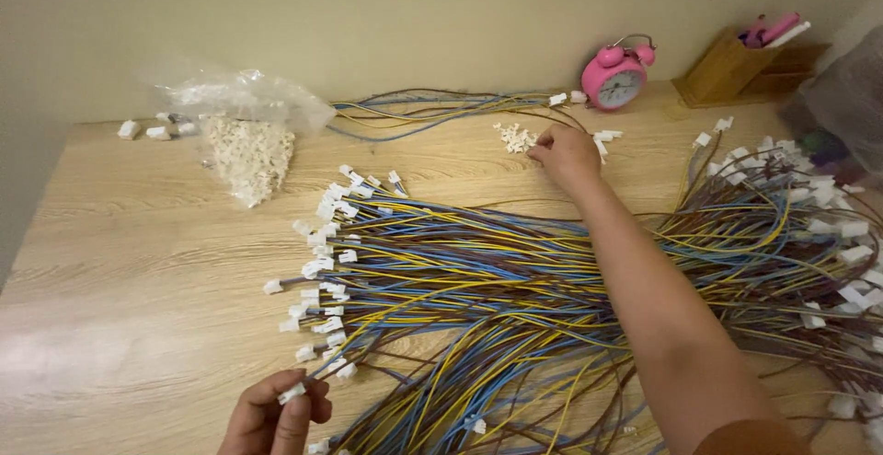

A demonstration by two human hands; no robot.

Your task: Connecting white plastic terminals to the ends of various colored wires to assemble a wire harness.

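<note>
- The big bundle of wires (515, 299), blue, yellow and brown, lies across the middle of the wooden worktop (138, 262), between the two hands.
- The left hand (276, 418) is at the bottom edge of the view, at the near end of the bundle. Its thumb and fingers are closed in a pinch on one small white connector (292, 392), which sits at the end of a wire.
- The right hand (566, 153) is stretched far over the bundle, with the forearm lying above the wires. Its fingers are curled together and their tips touch a small heap of loose white connectors (515, 137) on the worktop.
- Many more white connectors at the wire ends (326, 262) are spread like a fan just above the left hand.
- A clear plastic bag (244, 128) with white connectors is at the far left, well apart from both hands.
- A pink alarm clock (614, 78) stands against the wall, near the right hand, and a wooden holder (722, 70) with pens is farther to the right.
</note>
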